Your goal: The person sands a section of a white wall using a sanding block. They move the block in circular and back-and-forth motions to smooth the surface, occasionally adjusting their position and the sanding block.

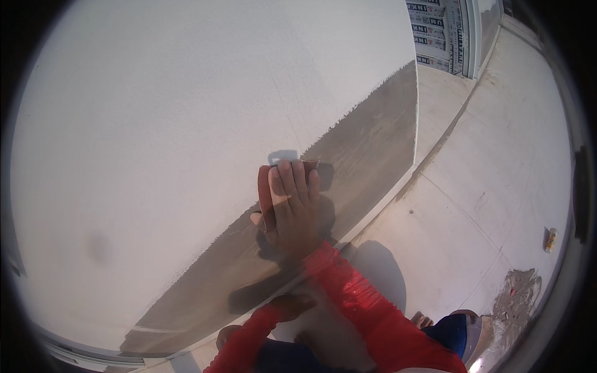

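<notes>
A piece of reddish-brown sandpaper (266, 193) is pressed flat on the white wall panel (168, 112) by my right hand (289, 208), whose fingers lie over it with the thumb at the left edge. It sits on the border between the white upper surface and a grey-brown band (367, 143) along the panel's lower part. My left hand (291, 306) is lower, near the panel's bottom edge, in shadow, so its finger shape is unclear.
A pale floor (472, 193) runs along the right, with a small yellow cylinder (550, 240) and a rough grey patch (513, 298). A printed-film-covered frame (438, 37) stands beyond the panel's right edge. My bent legs (448, 336) are at the bottom.
</notes>
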A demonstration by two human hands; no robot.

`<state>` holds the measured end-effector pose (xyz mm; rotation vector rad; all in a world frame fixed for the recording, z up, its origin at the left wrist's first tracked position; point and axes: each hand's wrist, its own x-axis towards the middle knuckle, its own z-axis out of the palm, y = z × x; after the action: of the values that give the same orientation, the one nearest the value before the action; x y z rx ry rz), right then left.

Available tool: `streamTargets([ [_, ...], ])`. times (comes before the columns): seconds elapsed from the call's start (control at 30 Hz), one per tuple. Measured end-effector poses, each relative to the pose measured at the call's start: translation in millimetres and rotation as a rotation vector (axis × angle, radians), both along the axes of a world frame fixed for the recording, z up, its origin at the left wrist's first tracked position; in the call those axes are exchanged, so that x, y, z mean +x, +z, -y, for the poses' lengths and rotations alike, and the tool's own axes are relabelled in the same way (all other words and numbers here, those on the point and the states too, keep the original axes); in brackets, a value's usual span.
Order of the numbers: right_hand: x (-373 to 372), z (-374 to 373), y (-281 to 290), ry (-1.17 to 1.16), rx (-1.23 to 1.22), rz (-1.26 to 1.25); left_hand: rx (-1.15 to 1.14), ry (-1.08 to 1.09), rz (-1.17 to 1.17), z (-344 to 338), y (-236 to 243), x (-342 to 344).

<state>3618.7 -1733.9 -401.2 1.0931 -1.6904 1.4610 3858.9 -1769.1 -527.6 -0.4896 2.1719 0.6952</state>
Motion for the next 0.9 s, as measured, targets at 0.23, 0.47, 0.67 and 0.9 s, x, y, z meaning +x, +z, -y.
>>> streamTargets([
  [0.23,-305.1,-67.1,37.9,-0.237,-0.322,0.409,0.048,0.243,-0.502,-21.9,65.9,0.8],
  [0.47,-11.7,4.0,13.4,-0.008,-0.161,0.198,-0.343,-0.290,-0.116,-8.4,44.6,-3.6],
  [0.67,-293.0,-76.5,11.5,-0.267,-0.281,0.489,-0.022,0.213,-0.066,-53.8,68.4,-27.1],
  [0.9,-27.7,6.9,2.8,-0.020,-0.204,0.239,-0.100,0.109,0.157,-49.9,33.6,-37.6],
])
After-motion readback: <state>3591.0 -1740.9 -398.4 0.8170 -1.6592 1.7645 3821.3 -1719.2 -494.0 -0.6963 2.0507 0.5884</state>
